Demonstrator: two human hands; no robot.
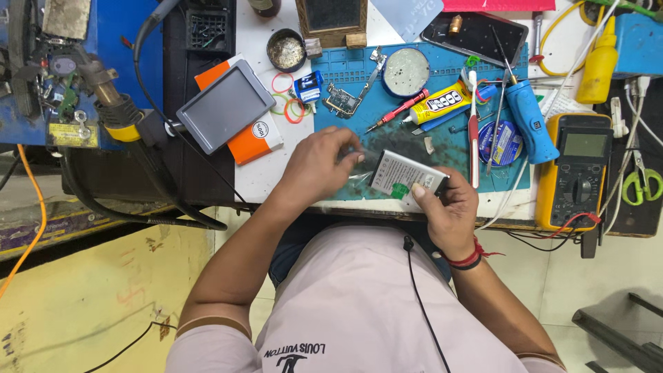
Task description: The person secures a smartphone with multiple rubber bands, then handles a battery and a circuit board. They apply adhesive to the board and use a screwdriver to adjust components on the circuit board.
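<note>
Head view: I am looking down over a cluttered counter (276, 176) with a blue work mat (359, 72) lying on it.
Right hand: my right hand (450, 207) is gripping a flat silver phone battery (406, 173) by its right end, fingers wrapping underneath and thumb pressing on top near a small green tab (399, 190).
Left hand: my left hand (319, 162) is pinching something thin and clear just beside the battery's left edge; the fingers (352, 157) are sitting close together, and I cannot tell exactly what they are holding.
Battery position: it is hovering tilted over the near edge of the blue mat, between both hands.
Behind the hands: a tube of glue (436, 103), a red-handled screwdriver (398, 112) and a small circuit board (340, 101) are lying on the mat, well apart from the battery.
Right side: a blue cylindrical tool (530, 121) and a yellow multimeter (577, 169) are resting near my right hand.
Left side: a grey tablet-like device (225, 106) is sitting on an orange box (254, 141).
</note>
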